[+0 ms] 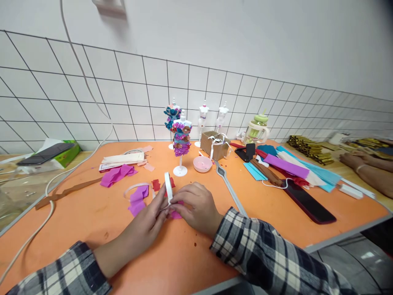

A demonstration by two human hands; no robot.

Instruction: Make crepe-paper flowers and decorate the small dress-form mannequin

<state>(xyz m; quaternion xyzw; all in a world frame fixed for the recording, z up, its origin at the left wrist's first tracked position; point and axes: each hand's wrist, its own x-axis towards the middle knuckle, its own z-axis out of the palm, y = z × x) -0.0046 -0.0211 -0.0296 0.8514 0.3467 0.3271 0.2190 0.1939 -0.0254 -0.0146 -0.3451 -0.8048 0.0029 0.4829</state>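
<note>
On the orange table [92, 229], near its front edge, two hands in plaid sleeves meet over a small piece of pink crepe paper [175, 214]. The left hand [147, 227] pinches a white tape roll [168, 187] between fingertips and thumb; the roll stands on edge, upright, its flat faces turned left and right and its long axis running up from the table. The right hand [196, 207] lies curled, palm down, pressing on the pink paper just beside the roll; whether it grips the paper I cannot tell.

Four small mannequin stands rise at the back: two dressed, one in purple and pink paper flowers [181, 139] and one in blue [172, 116] behind it, and two bare white ones [203, 116] [221, 114]. Between them and the hands sits one pink bowl [202, 163], and one small cardboard box [218, 144] stands to its right. Two magenta paper scraps lie left of the hands, the larger [118, 174] farther back, the smaller [138, 198] nearer. Two dark phones lie on the table's right half [308, 201] [250, 150], and a third on a green box [46, 153] far left. Another person's forearms [367, 170] rest at the right edge.
</note>
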